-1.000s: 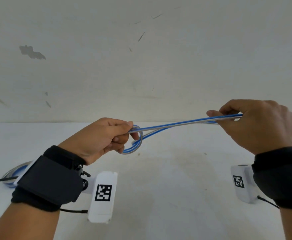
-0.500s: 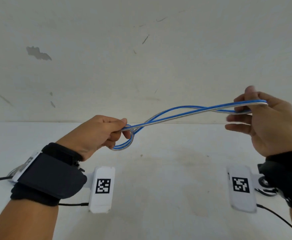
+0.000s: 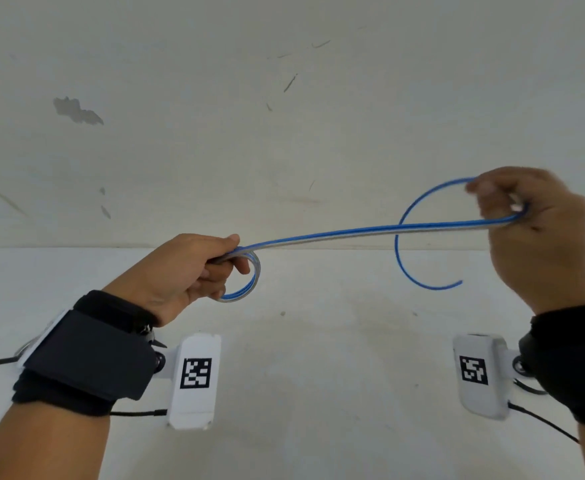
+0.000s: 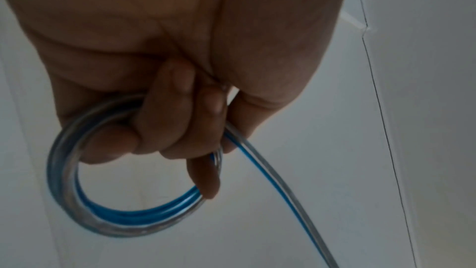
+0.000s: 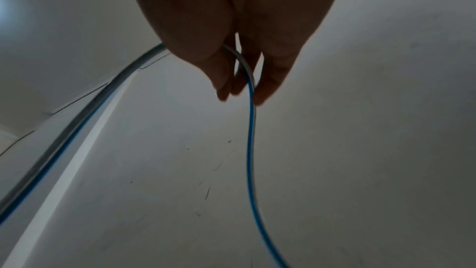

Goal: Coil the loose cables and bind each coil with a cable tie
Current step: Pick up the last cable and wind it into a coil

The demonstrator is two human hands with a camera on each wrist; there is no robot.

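Note:
A blue and clear-grey cable [image 3: 353, 233] stretches in the air between my two hands above a white table [image 3: 319, 375]. My left hand [image 3: 194, 271] grips one end, where the strands bend into a small loop [image 3: 249, 285] [image 4: 123, 217]; its fingers [image 4: 180, 109] curl through that loop. My right hand [image 3: 526, 230] holds the other end higher up, fingers curled round the strands [image 5: 244, 64]. A single blue strand [image 3: 405, 244] springs out from the right hand's fingertips, arcs left and down across the bundle, and ends free in the air.
A plain white wall [image 3: 284, 116] with scuff marks stands right behind the table. At the far left, part of another coiled cable [image 3: 27, 348] and a black cable tie end [image 3: 3, 361] peek out from behind my left wrist strap.
My right hand has risen and turned, fingers now curled over the cable end. One blue strand has sprung free into a wide arc. The left hand has stayed put with its loop.

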